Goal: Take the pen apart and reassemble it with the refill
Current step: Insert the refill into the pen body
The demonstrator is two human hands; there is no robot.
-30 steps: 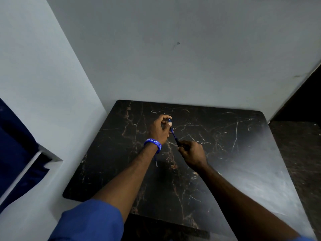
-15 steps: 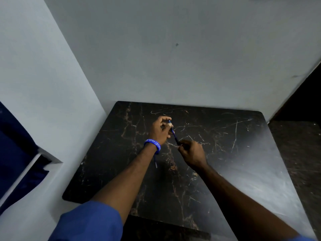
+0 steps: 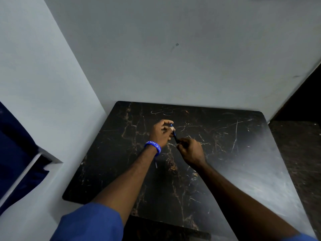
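Observation:
A thin blue pen [image 3: 174, 133] is held slanted above the black marble table [image 3: 225, 153], near its middle. My left hand [image 3: 160, 132], with a blue wristband, pinches the pen's upper blue end. My right hand [image 3: 190, 151] grips the darker lower end. Both hands are close together, fingers closed around the pen. Whether the pen is in one piece or pulled apart is too small to tell. A thin pale stick [image 3: 156, 164], perhaps a refill, lies on the table just beneath my left wrist.
Pale walls [image 3: 173, 58] close the table in at the back and left. A dark blue cloth [image 3: 15, 148] hangs at the far left. Dark floor [image 3: 298, 153] lies to the right of the table.
Both hands stay on the pen at the same spot. My left fingers have shifted slightly on the upper end; the view has drifted a little.

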